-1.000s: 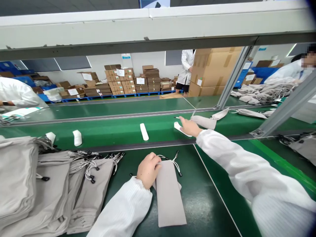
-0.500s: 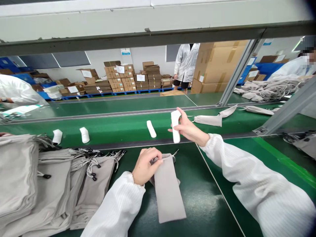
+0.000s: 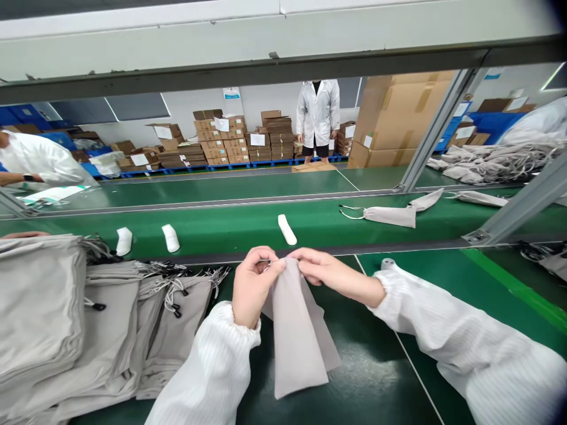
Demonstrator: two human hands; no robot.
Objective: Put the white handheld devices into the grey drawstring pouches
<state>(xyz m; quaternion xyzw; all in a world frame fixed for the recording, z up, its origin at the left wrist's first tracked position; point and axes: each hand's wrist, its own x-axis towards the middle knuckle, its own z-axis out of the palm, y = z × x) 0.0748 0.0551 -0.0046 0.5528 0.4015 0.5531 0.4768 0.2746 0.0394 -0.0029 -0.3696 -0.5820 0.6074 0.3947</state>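
Observation:
A grey drawstring pouch (image 3: 296, 342) hangs over the green work surface in front of me, a second grey fabric layer showing behind it on the right. My left hand (image 3: 254, 286) pinches the pouch's top edge between thumb and fingers. On the other side of that opening, the fingers of my right hand (image 3: 325, 271) are closed on the fabric. Whether anything lies inside the pouch cannot be seen. Beyond my hands, a white curved handheld piece (image 3: 287, 230) rests on the green conveyor belt (image 3: 230, 227). Two similar white pieces (image 3: 170, 238) lie farther left.
Stacks of grey pouches (image 3: 39, 301) with black cord locks fill the left side. Filled-looking pouches (image 3: 390, 216) lie on the belt at right. A small pale round-ended object (image 3: 388, 264) shows by my right sleeve. Metal posts (image 3: 436, 130) rise at right; a person (image 3: 318, 115) stands beyond.
My right hand has come down and left to the pouch's top; the white piece it held no longer shows in it. My left hand has shifted slightly up and left with the pouch.

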